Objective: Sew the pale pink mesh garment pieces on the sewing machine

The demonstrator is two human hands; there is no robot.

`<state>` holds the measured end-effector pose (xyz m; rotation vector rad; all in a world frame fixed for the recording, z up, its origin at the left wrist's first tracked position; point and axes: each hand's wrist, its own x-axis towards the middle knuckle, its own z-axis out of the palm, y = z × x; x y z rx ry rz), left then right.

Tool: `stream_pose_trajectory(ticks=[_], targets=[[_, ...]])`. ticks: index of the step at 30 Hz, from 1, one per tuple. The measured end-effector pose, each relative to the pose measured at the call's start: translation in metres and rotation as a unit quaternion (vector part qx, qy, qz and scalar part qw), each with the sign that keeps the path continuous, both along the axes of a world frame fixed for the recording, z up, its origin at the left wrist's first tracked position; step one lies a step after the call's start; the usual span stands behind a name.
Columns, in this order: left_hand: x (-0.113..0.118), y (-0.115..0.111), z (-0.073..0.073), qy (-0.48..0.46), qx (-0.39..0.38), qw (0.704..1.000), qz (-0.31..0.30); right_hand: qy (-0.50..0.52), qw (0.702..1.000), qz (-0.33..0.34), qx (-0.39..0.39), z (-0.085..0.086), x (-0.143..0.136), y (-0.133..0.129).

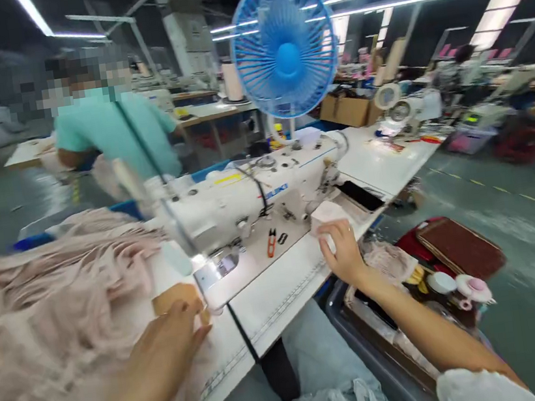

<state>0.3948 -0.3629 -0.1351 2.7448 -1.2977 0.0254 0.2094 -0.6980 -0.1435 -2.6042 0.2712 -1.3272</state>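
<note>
Left hand point(168, 345) rested palm down on a small flat tan piece of stiff card or fabric point(178, 298) at the near edge of the smooth white laminate worktop point(280, 294), fingers held together and curved over it, thumb tip pressed to the surface. Lay just left of the shiny steel needle plate point(217, 267) of the white enamelled industrial sewing machine point(253, 202), whose long rounded body ran away to the right. Spread over the left of the worktop: a big heap of soft, pale pink, finely pleated fabric point(49, 301), rumpled into ridges and touching the left wrist. Right hand point(343, 253) set further right along the worktop, fingers closed loosely on a small white, boxy block point(327, 217) of matte material; exact make hard to tell through blur. Between the hands, on the beige machine bed, lay small orange-handled thread snips point(272, 242). Round blue plastic fan point(284, 45) with a thin-ribbed cage stood behind the machine. Beside the right forearm, a dark grey plastic bin point(366, 352) held scraps and small round pink and white reels point(461, 287). Beyond the machine, seen from behind, a person in a teal shirt point(115, 135).
</note>
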Motion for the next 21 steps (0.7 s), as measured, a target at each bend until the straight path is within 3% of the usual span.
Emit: stream_pose_trajectory(ticks=[2,5,8,11,14,18,21], targets=[[-0.034,0.025,0.001,-0.117,-0.008,0.992,0.043,0.035,0.990,0.140,0.008,-0.019,0.005,0.044],[-0.067,0.062,-0.010,-0.254,-0.058,0.956,0.132,0.080,0.943,0.324,0.009,-0.041,0.022,0.102],[-0.085,0.092,-0.029,-0.283,-0.112,0.943,0.133,0.127,0.898,0.419,0.037,-0.049,0.057,0.151],[-0.096,0.103,-0.038,-0.259,-0.107,0.954,0.103,0.189,0.879,0.428,0.089,-0.040,0.109,0.191],[-0.098,0.097,-0.029,-0.252,-0.123,0.955,0.093,0.306,0.866,0.381,0.102,-0.021,0.148,0.224],[-0.081,0.078,-0.015,-0.257,-0.180,0.946,0.080,0.384,0.848,0.365,-0.015,-0.009,0.144,0.242],[-0.064,0.070,-0.013,-0.261,-0.115,0.957,0.048,0.385,0.859,0.333,-0.054,-0.014,0.125,0.223]])
